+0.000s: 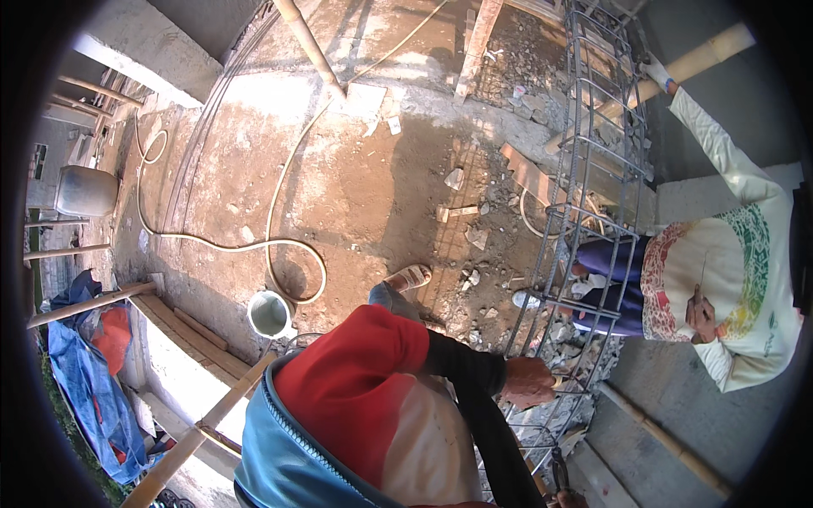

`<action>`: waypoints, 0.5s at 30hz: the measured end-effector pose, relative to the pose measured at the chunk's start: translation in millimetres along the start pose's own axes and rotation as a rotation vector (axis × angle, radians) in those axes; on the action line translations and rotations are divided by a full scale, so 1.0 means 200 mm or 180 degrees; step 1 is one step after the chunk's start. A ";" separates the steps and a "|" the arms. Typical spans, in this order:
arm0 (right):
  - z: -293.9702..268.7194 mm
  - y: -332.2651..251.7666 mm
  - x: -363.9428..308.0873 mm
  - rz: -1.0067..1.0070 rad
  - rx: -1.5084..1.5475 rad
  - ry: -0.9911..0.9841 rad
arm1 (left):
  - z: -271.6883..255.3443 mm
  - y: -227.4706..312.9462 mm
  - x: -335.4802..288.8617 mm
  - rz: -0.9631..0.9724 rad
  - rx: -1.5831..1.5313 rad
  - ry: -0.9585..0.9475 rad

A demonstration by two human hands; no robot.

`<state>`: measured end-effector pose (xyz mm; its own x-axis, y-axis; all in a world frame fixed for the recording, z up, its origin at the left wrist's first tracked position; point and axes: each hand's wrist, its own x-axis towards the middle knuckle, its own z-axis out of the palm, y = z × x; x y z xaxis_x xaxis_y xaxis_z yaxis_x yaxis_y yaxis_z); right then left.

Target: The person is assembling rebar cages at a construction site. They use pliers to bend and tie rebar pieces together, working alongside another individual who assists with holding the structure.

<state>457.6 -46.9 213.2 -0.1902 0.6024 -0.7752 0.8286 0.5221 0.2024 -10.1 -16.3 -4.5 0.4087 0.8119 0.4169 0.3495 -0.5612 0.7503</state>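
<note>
Rebar cage [593, 222] is set along the rubble-strewn right edge of the floor [356, 182]. Left hand [529, 381] is placed at its bars, fingers curled; whether a bar is gripped cannot be told. A dark tool [559, 470] is grasped in the right hand [569, 500].

Obstructions: far side of cage is occupied by 1 co-worker [703, 254], 1 gloved hand raised beside a bamboo pole [716, 57], a thin item held in the other. Floor is crossed by a looped hose [222, 248]; a bucket [286, 332] is stood near its loop. 2 slanted poles [311, 46] are planted toward the far edge. Blue tarp [85, 381] is heaped past the left edge.

Right hand is mostly cut off by the lower view edge; tool tip can't be made out. Cage's lower end is partly covered by the black sleeves [487, 423].

Room for moving is given by the brown stretch between hose and rubble; right edge is bounded by cage and grey wall [677, 423].
</note>
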 end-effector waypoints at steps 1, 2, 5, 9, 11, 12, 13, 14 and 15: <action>0.02 0.01 -0.02 0.0113 0.0118 0.0106 | 0.00 0.00 0.00 -0.0041 0.0037 0.0024; 0.04 0.03 -0.03 0.0254 0.0290 0.0235 | 0.01 0.00 0.00 -0.0044 0.0070 -0.0027; 0.08 0.04 -0.13 0.0013 -0.0443 0.0708 | 0.01 0.01 0.00 -0.0015 -0.0053 -0.0089; 0.05 -0.03 -0.19 -0.0514 -0.2265 0.0837 | 0.01 0.01 -0.01 0.0074 0.0073 -0.0030; -0.05 -0.09 -0.03 -0.1373 -0.0274 0.1845 | 0.02 0.02 -0.01 0.0121 -0.0030 0.0165; -0.14 -0.12 -0.06 -0.0648 0.2135 -0.0002 | 0.02 0.00 -0.01 0.0040 -0.0164 0.0148; -0.23 -0.16 -0.11 0.1449 0.4264 -0.1079 | 0.02 0.00 0.00 -0.0032 -0.0183 0.0030; -0.30 -0.20 -0.08 0.1571 0.4772 -0.1328 | 0.02 0.00 0.00 0.0213 0.0151 0.0208; -0.32 -0.27 -0.08 0.1451 0.4341 -0.0960 | 0.03 0.00 0.01 0.0242 0.0290 0.0167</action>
<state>382.1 -45.0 252.9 0.1911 0.3197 -0.9280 0.6627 -0.7395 -0.1183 -5.0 -15.0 -7.1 0.3930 0.7723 0.4990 0.3953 -0.6319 0.6666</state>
